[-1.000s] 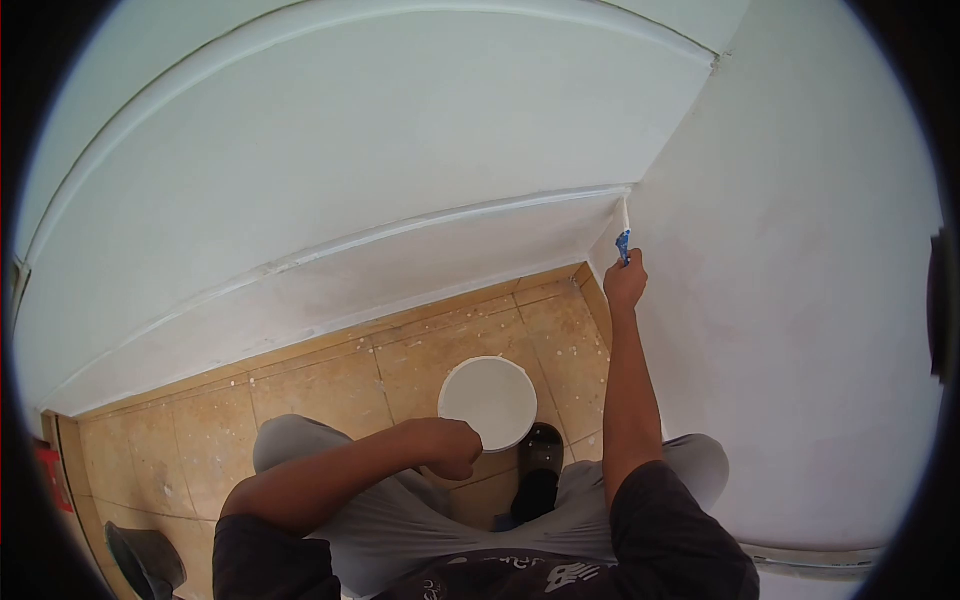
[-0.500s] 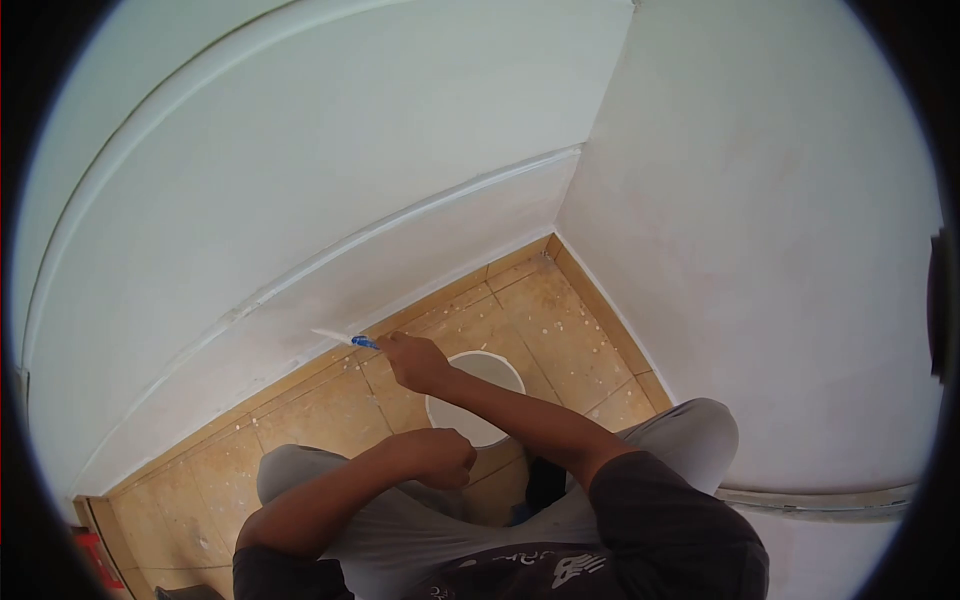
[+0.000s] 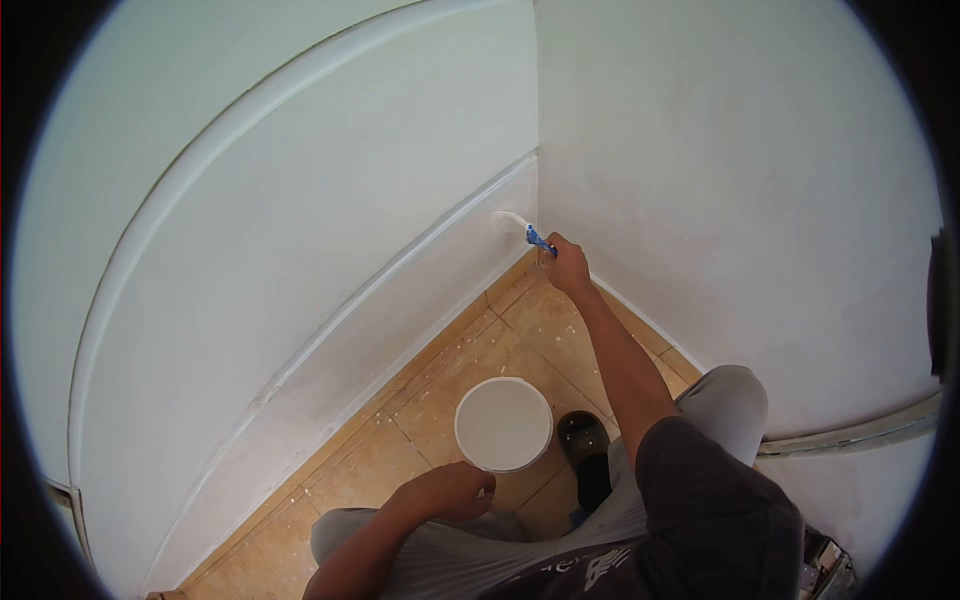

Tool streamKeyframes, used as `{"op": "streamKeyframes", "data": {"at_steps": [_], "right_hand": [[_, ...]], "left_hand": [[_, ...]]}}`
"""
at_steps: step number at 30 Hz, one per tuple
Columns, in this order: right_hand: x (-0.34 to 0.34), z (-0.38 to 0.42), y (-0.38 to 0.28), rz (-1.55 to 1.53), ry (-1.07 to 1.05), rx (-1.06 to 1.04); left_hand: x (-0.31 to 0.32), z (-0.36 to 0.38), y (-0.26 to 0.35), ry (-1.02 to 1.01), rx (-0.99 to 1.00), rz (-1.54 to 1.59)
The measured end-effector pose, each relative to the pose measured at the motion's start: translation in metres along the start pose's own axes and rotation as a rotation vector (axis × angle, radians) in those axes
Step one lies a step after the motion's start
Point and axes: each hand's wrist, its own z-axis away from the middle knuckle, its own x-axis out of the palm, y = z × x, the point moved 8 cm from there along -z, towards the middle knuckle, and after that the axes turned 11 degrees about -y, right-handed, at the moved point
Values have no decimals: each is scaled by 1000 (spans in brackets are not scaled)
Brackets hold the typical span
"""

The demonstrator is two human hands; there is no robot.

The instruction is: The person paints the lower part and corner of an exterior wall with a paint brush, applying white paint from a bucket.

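Note:
My right hand is closed round the blue handle of a paintbrush. The brush's white-coated bristles press against the lower wall band, close to the corner, and a wet-looking patch shows around them. My left hand is curled into a fist over my leg, just below a white bucket; nothing is seen sticking out of it. The bucket stands on the floor between my legs and the wall, with pale paint inside.
Tan floor tiles carry white paint spots. A moulding runs along the left wall above the lower band. To the right rises another pale wall. My dark shoe is beside the bucket. Some object sits at the lower right edge.
My right hand has carried the paintbrush right along the lower wall to near the corner. The view has swung right too. My left hand stays in a fist.

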Motion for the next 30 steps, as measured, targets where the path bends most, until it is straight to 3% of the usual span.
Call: {"op": "streamKeyframes", "data": {"at_steps": [4,7,10,15,20,26,29,30], "right_hand": [[-44,-8,-2,78,101,164],[-50,-3,-12,81,298,140],[-34,-10,-13,99,284,142],[8,-12,-19,-92,154,-73],[62,46,-60,-223,-35,-270],[165,145,-136,-109,-661,-563],[167,150,-152,-123,-720,-589],[166,131,-142,-146,-632,-570]], "left_hand": [[-5,-2,6,-8,24,17],[-6,-8,-3,-2,6,25],[-2,-15,-8,-26,-6,25],[-1,-18,-2,-62,-17,21],[4,-29,-2,-82,-11,-31],[0,-35,7,-84,29,-42],[0,-36,-4,-98,-33,-43],[1,-33,-7,-93,-52,-28]]}}
